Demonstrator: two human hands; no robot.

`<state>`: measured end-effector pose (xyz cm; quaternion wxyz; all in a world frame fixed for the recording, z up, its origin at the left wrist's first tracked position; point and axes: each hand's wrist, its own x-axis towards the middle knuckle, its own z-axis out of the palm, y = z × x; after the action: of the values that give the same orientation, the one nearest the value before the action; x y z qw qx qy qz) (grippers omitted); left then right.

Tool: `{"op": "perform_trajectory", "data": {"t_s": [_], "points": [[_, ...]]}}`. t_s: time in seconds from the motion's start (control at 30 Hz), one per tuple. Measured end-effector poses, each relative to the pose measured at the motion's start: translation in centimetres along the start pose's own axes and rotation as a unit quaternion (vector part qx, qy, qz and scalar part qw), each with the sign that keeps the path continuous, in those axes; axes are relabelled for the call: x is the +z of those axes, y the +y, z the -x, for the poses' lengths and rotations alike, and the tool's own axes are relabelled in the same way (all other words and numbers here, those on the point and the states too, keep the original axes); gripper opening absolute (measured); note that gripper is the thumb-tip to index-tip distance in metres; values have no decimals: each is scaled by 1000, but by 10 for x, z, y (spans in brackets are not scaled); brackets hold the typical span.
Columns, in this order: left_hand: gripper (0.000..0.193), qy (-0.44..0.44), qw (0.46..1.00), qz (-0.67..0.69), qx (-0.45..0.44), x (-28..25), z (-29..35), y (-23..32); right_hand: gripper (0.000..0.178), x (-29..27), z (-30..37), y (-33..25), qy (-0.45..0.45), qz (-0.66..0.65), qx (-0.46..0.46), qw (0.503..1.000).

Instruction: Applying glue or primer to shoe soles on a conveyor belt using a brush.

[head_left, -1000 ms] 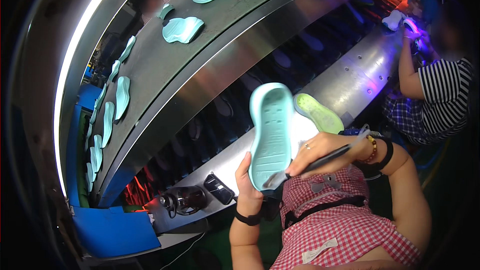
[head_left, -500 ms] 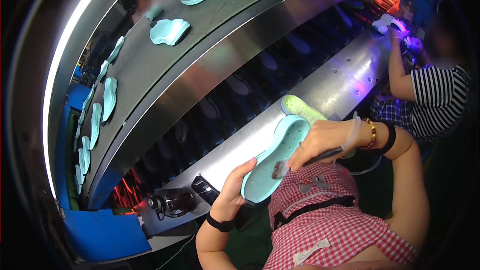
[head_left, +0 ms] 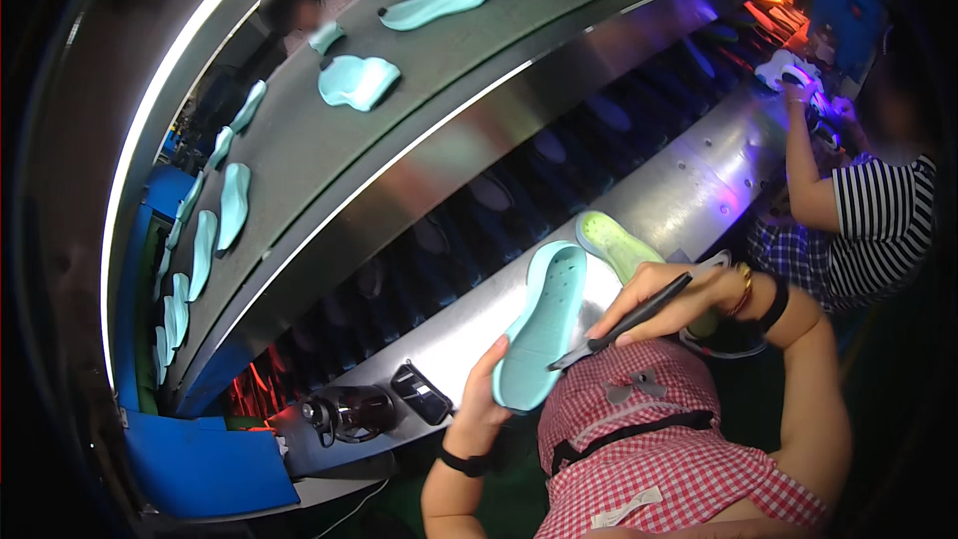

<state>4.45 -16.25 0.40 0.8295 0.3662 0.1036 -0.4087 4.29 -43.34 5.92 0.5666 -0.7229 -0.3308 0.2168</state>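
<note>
My left hand (head_left: 482,394) grips a light teal shoe sole (head_left: 534,339) by the edge of its lower end. The sole is tilted, with its hollow inner face and small holes showing. In my right hand (head_left: 689,314) is a brush with a black handle (head_left: 654,304), held like a pen. Its tip meets the inner face of the sole near the right rim. Beyond my right fingers, a yellow-green sole or shoe (head_left: 611,240) lies on the metal ledge, partly hidden by that hand.
A curved dark conveyor belt (head_left: 299,155) carries several teal soles (head_left: 361,82). On the metal ledge (head_left: 439,334) are a phone (head_left: 423,394) and a dark jug (head_left: 359,411). A blue box (head_left: 210,464) stands lower left. A co-worker in a striped shirt (head_left: 880,210) handles a shoe under violet light.
The brush tip has moved toward the right rim of the teal sole, and its handle now points up and right. The sole has turned more upright. Belt soles appear shifted rightward, along with the whole view.
</note>
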Motion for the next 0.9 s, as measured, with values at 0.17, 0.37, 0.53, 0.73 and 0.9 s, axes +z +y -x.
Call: {"op": "perform_trajectory", "data": {"t_s": [0.17, 0.37, 0.53, 0.73, 0.9], "points": [[48, -50, 993, 110, 7, -2, -26, -27, 20, 12, -5, 66, 207, -153, 68, 964], [51, 24, 996, 75, 36, 8, -38, -34, 19, 45, -4, 72, 427, -78, 28, 901], [59, -9, 980, -55, 193, 35, 20, 25, 24, 30, 43, 52, 310, -338, -125, 880], [47, -122, 908, 2, 400, 69, 1, 170, 23, 31, 49, 81, 345, -460, -70, 815], [63, 56, 864, 259, 427, 66, -40, 241, 23, 34, 47, 95, 352, -503, -75, 786]]}}
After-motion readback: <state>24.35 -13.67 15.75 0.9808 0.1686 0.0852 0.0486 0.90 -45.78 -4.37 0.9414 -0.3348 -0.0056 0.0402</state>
